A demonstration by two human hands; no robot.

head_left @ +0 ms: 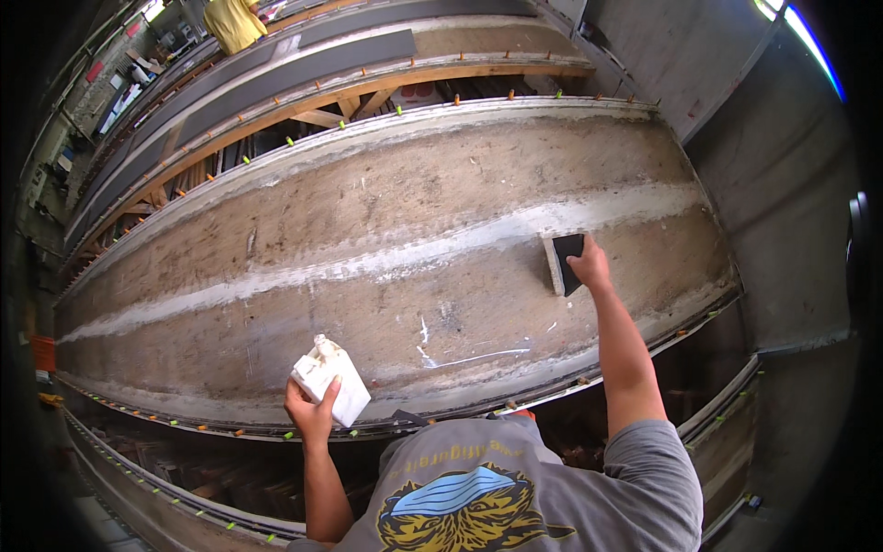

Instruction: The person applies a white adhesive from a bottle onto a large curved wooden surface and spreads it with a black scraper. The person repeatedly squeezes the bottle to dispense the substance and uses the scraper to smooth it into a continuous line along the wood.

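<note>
My left hand (315, 409) is closed around a white, boxy plastic bottle (349, 394) with a narrow top, tilted above the near side of a long brown worktop. My right hand (591, 264) grips a flat black slab (568, 250) with a pale edge strip (555, 267) along its left. The slab stands at a slant on the long brown worktop (432, 304), just below its white streak. Thin white lines of liquid or paste (478, 357) mark the surface between my hands. The slab's far side is hidden.
Small orange and green pegs (457, 99) line the worktop's edges. Beyond it, a wooden-framed bench (515, 69) bears dark strips (359, 53). A person in yellow (235, 23) is at the far left. A grey wall (782, 156) borders the right end.
</note>
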